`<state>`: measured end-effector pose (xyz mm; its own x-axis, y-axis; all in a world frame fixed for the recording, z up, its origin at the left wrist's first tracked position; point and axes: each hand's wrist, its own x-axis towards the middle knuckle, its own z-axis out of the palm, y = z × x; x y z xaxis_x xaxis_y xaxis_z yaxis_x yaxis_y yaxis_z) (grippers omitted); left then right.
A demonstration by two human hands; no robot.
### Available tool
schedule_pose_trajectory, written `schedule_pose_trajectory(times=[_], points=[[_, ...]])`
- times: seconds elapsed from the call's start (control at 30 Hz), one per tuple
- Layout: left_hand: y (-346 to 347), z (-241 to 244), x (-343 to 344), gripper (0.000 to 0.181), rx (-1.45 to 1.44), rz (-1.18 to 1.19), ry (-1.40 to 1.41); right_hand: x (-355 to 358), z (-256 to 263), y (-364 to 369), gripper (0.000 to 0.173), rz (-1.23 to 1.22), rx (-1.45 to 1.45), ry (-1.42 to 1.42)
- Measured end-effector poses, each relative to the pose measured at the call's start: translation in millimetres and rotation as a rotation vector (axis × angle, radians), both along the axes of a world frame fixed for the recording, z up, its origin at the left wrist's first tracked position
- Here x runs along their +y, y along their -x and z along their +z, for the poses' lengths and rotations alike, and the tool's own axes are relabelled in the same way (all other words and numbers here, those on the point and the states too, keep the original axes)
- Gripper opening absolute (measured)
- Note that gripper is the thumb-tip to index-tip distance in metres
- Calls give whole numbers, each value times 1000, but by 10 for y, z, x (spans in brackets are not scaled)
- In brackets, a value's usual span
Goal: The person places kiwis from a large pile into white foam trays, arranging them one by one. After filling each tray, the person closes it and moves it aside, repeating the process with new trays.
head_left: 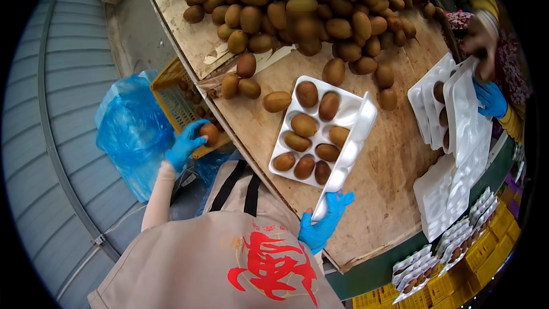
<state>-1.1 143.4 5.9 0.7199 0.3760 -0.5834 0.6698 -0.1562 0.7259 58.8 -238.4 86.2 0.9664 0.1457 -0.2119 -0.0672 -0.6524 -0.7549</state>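
My left hand [184,143], in a blue glove, is closed around a kiwifruit [209,134] over the edge of a yellow plastic crate [171,98] that holds more fruit. With my right hand [324,222], also gloved in blue, I grip the lower end of the raised lid [345,154] of a white foam tray. The tray [279,148] lies on the wooden table, and several kiwifruit [303,125] sit in its hollows; a hollow at its upper right holds none. Loose kiwifruit [277,101] lie beside the tray, below a large heap [296,13].
A co-worker's gloved hand [490,98] touches standing foam trays [467,107] at the right. More trays [437,197] lie below them. Filled trays [416,270] stand near yellow crates [472,270] at lower right. A blue plastic bag [133,133] bulges left of the yellow crate.
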Motion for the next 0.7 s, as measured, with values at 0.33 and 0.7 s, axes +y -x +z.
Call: schedule_pose_trajectory(times=[0.33,0.7], points=[[-1645,-554,-1000,73,-402,-734,-702,-283,57,-102,55,-245,-165,-78],[-2739,-446,-2082,42,-1121,-1657,-942,-442,44,-171,44,-435,-158,-177]])
